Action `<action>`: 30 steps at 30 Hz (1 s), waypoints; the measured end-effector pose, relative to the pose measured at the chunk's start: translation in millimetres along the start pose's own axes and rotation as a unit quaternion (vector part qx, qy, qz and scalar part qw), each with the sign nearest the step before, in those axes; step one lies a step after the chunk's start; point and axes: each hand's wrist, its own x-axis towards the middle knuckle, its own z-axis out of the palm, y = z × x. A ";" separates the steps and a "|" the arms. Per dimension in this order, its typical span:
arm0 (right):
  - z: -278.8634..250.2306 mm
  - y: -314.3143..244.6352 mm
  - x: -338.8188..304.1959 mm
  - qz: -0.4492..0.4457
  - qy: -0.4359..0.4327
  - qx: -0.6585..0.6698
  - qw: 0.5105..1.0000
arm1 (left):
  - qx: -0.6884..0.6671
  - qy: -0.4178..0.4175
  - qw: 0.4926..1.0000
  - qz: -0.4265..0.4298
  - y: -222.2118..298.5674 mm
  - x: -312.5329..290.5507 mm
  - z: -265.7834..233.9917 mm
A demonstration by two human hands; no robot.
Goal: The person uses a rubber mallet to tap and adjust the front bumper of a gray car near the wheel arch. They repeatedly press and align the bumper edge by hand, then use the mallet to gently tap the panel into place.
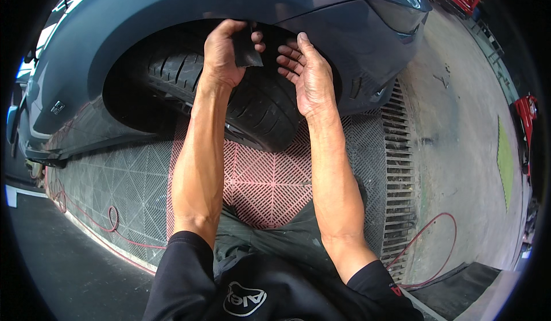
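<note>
Head view: left hand (221,57) grasps a dark flat piece (246,51) in front of the tyre (265,114), under the arch of the blue-grey car (143,14); right hand (315,77) beside it, fingers loosely curled, released (nothing seen in them). Work looks under way at the arch; done versus left, cannot tell. Underfoot, red grid tiles (270,174); rightward, slotted drain (399,169), concrete floor (453,160), red hose (456,232).
</note>
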 end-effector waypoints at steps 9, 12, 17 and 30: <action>0.0 -1.9 -3.2 0.008 0.018 -0.001 1.000 | 0.195 -0.036 0.980 -0.034 2.8 -2.2 -11.7; 0.1 0.7 -4.0 0.015 0.019 -0.002 1.000 | 0.134 -0.026 0.991 -0.014 1.9 -12.3 1.5; 3.4 4.5 -6.9 0.025 0.015 -0.010 1.000 | 0.105 -0.097 0.990 0.012 3.2 -12.6 -4.5; 73.4 3.8 28.2 -0.013 0.135 0.370 0.919 | 0.210 -0.087 0.973 0.030 15.5 -0.7 -12.2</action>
